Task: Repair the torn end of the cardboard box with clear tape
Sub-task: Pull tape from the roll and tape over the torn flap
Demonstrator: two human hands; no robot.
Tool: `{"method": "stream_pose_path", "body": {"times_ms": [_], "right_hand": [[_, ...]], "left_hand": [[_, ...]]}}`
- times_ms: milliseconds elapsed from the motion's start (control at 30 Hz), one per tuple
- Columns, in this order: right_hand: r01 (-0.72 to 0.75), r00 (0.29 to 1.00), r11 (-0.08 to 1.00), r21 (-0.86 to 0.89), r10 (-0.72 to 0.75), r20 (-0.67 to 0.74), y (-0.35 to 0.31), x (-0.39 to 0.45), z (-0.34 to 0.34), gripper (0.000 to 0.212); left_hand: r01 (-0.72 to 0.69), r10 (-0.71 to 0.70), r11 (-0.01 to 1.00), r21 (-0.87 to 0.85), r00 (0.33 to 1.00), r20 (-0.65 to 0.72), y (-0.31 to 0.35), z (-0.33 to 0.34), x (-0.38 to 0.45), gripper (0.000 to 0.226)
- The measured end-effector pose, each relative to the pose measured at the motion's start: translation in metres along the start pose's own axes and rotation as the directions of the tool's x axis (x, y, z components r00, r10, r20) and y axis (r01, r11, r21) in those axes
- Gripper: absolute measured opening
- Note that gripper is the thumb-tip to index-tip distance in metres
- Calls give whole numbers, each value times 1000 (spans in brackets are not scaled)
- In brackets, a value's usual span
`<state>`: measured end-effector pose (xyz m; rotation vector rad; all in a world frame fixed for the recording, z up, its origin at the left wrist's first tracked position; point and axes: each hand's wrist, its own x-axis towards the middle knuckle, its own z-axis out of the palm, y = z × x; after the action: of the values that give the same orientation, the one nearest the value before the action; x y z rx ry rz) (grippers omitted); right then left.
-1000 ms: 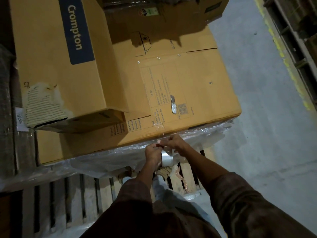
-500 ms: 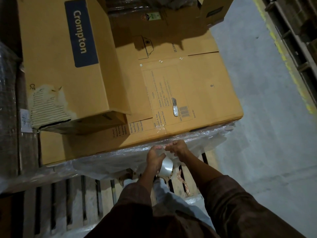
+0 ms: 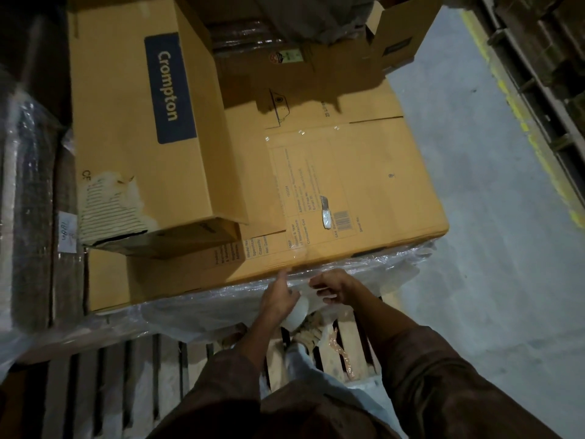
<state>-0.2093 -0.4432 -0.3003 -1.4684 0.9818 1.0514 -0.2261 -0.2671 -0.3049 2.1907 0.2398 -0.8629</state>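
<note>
A large flat cardboard box [image 3: 380,191] lies on plastic wrap, with a strip of clear tape [image 3: 285,198] running over its top to the near edge. My left hand [image 3: 278,301] grips the clear tape roll [image 3: 297,313] just below that edge, and its index finger points up and touches the edge. Beside it on the right, my right hand [image 3: 334,286] has curled fingers that seem to pinch the tape between roll and box. A Crompton box [image 3: 133,122] with a torn end [image 3: 107,210] rests on the flat box's left part.
A small cutter [image 3: 325,213] lies on the flat box near a barcode. Crumpled plastic wrap [image 3: 205,305] hangs over a wooden pallet [image 3: 164,375]. Open cartons [image 3: 395,36] stand behind. Grey floor [image 3: 490,248] and a yellow line lie to the right, wrapped stacks [image 3: 28,217] to the left.
Both hands dropped slightly below the box's near edge with the roll. My left index finger has stretched out to the edge, and my hands have moved a little apart.
</note>
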Motion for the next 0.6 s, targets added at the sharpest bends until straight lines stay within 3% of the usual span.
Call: {"method": "stream_pose_path", "body": {"times_ms": [133, 267, 400, 500, 533, 600], "right_hand": [[-51, 993, 979, -197, 70, 90, -33, -20, -17, 9], [-82, 989, 864, -498, 132, 68, -86, -47, -27, 30], [-58, 991, 707, -705, 123, 43, -127, -70, -33, 34], [-30, 992, 571, -821, 117, 44, -137, -81, -38, 23], [-33, 989, 528, -848, 141, 50, -137, -83, -38, 16], [-33, 985, 502, -864, 164, 58, -136, -84, -37, 28]], "left_hand": [[-204, 200, 928, 312, 979, 44, 45, -56, -7, 39], [-295, 325, 700, 650, 943, 78, 95, -99, 13, 32], [-298, 471, 575, 762, 882, -11, 132, -116, 41, 30], [-362, 625, 497, 789, 780, -36, 131, -106, 72, 34], [-424, 641, 518, 743, 767, -9, 127, -99, 82, 37], [-494, 566, 731, 470, 825, -13, 121, -84, 90, 31]]}}
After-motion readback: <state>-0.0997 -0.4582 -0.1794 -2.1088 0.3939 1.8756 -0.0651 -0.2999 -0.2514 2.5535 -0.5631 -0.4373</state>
